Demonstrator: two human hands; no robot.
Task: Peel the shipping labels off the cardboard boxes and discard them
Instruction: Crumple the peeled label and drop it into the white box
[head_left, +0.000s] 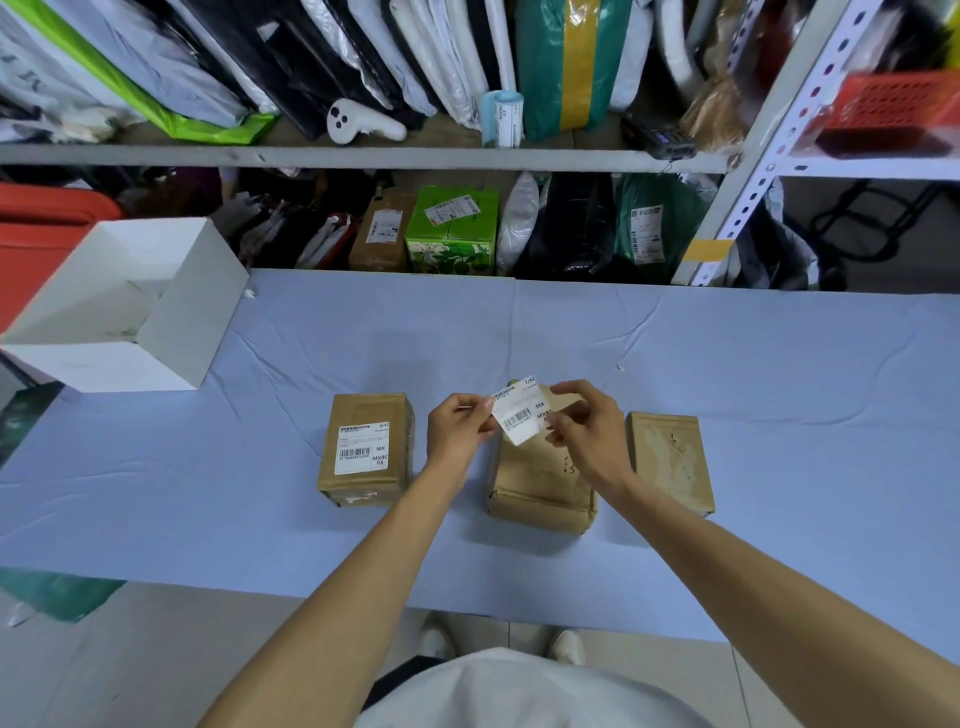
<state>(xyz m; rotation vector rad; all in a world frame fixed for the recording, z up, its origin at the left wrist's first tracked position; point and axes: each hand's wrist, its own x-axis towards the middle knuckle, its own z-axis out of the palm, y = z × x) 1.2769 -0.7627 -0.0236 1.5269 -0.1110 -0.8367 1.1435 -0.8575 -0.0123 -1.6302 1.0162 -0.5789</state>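
Observation:
Three small cardboard boxes stand in a row on the blue table (727, 374). The left box (363, 488) still carries a white shipping label (363, 449) on its top. The middle box (540, 486) has a bare top with pen marks. The right box (670, 462) shows torn patches where a label was. Above the middle box I hold a peeled white label (519, 415) between both hands. My left hand (457, 431) pinches its left edge and my right hand (587, 426) pinches its right edge.
An open white carton (171, 322) sits at the table's far left corner. Behind the table, metal shelves (363, 156) hold parcels, bags, a label roll (501, 117) and a green box (452, 228). A red crate (893, 104) sits on the right shelf.

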